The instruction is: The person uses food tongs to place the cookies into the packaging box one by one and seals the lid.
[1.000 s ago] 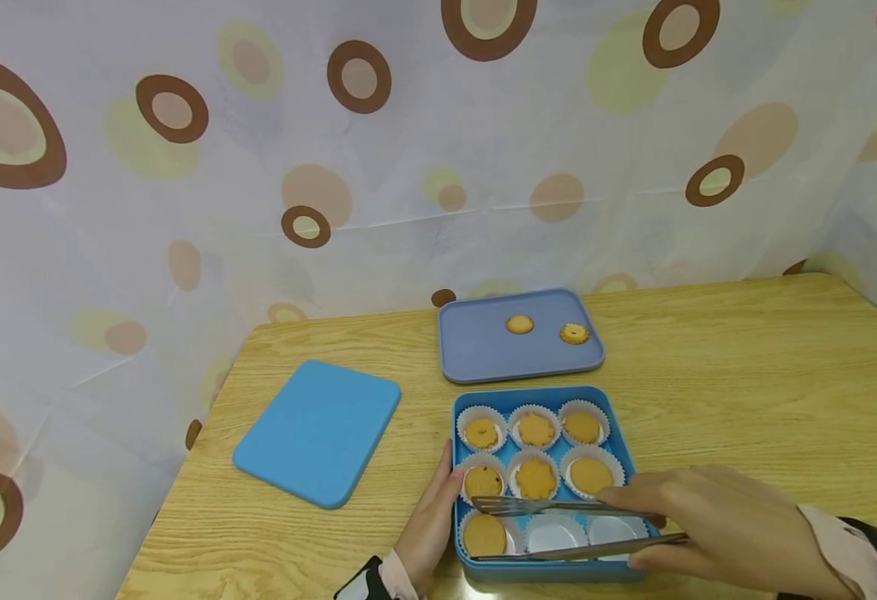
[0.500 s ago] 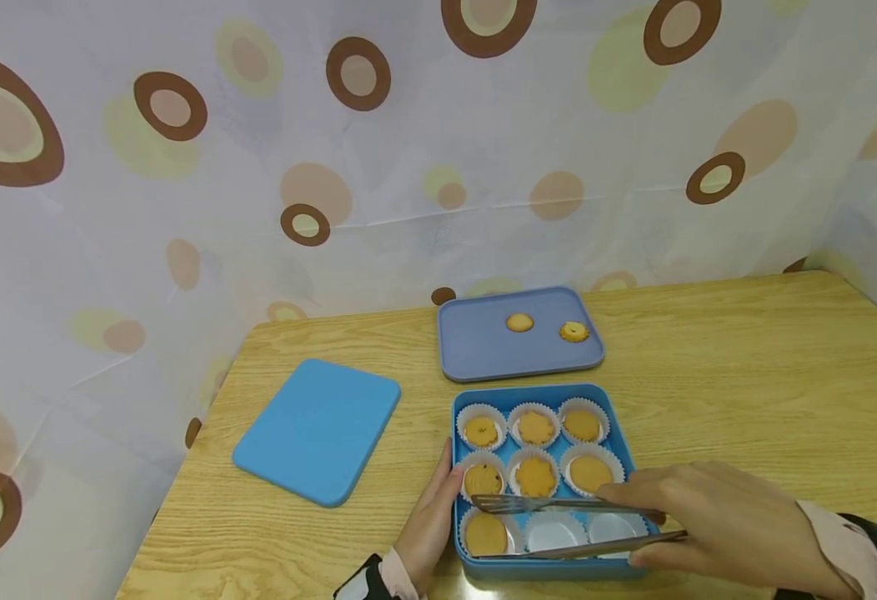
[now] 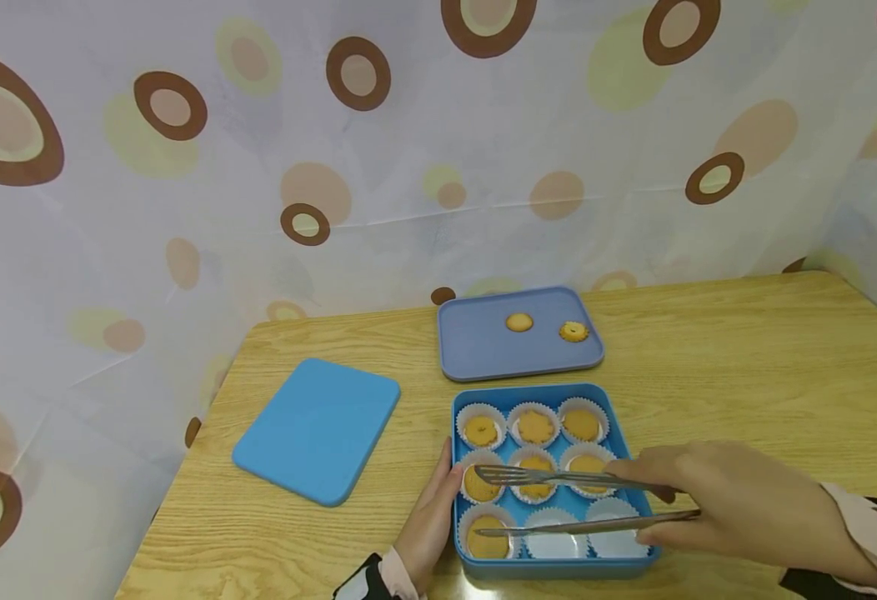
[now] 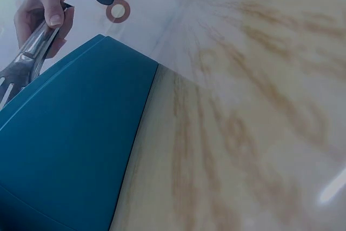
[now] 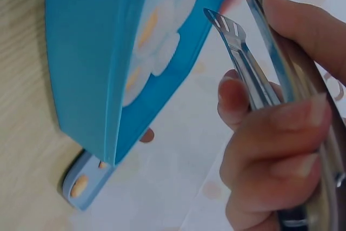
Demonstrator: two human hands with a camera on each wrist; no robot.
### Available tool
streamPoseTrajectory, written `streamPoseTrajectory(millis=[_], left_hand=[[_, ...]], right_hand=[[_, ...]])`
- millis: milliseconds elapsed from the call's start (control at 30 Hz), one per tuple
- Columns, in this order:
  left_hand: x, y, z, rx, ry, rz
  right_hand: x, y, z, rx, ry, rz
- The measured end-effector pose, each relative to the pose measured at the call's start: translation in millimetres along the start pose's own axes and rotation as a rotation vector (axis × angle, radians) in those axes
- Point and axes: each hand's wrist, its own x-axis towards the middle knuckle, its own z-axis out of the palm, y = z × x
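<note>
Cookies sat in paper cups inside the box, just right of my left hand, which rested, fingers extended, against its side, likely steadying it. My right hand gripped spread tongs over them, probably to avoid touching food barehanded.

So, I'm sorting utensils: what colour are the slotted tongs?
Silver slotted tongs, clearest in the right wrist view.

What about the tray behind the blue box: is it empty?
No: in the head view, a round cookie and a scalloped cookie lie on the tray.
</note>
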Motion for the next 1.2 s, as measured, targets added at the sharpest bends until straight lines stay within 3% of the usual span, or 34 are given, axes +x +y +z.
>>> streamPoseTrajectory(millis=[300, 500, 867, 1200], left_hand=[[1.1, -0.2, -0.4, 0.005, -0.007, 0.018], [-0.2, 1.4, 0.4, 0.0, -0.014, 0.032], [0.1, 0.1, -0.8, 0.008, -0.012, -0.009], [4.1, -2.6, -2.1, 0.008, -0.015, -0.005]], right_hand=[[3.6, 23, -35, 0.107, 0.036, 0.175], [16.1, 49, -49, 0.104, 0.157, 0.225], [58.9, 98, -37, 0.073, 0.216, 0.323], [92.0, 110, -30, 0.137, 0.197, 0.361]])
